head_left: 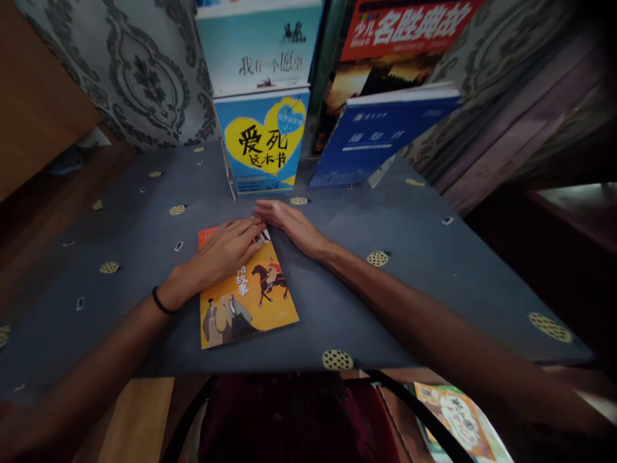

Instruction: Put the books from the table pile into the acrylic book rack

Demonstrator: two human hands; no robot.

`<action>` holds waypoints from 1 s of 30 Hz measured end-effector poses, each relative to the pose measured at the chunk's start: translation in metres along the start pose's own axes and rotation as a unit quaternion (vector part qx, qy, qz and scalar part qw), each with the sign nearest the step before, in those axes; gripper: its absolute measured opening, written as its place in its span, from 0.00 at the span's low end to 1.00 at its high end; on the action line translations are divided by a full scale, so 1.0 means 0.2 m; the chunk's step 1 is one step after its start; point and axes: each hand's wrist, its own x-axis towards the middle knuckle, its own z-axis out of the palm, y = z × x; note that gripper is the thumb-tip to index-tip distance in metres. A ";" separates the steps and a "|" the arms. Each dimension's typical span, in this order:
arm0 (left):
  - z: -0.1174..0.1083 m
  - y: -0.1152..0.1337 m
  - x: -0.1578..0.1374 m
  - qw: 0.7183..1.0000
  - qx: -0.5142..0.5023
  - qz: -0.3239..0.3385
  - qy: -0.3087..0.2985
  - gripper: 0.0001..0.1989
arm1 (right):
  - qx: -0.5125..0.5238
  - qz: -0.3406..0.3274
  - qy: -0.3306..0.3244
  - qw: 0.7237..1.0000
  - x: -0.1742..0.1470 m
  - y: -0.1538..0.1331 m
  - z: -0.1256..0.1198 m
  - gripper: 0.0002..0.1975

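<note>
A thin yellow-orange book [270, 316] lies face up on the table; its cover shows robed figures and a rider on a dark horse. My left hand [226, 247] rests flat across the upper part of the cover, fingers stretched out, hiding some of the title. Just off the book's top right corner, my right hand [292, 225] lies on its edge with straight fingers, its fingertips close to those of my left hand. Whether the two hands touch, I cannot tell.
Behind my hands stand a blue book [263, 145] with a yellow heart, a pale teal book [260, 48], a dark blue booklet [380, 132] and a red-topped book [409, 32]. Pineapple-print cloth covers the table [159, 238]. Another book [457, 418] lies below the front edge.
</note>
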 end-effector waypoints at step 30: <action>0.01 0.16 -0.14 0.990 -0.065 0.121 -0.029 0.23 | -0.133 -0.063 0.005 0.989 -0.03 -0.03 0.00 0.34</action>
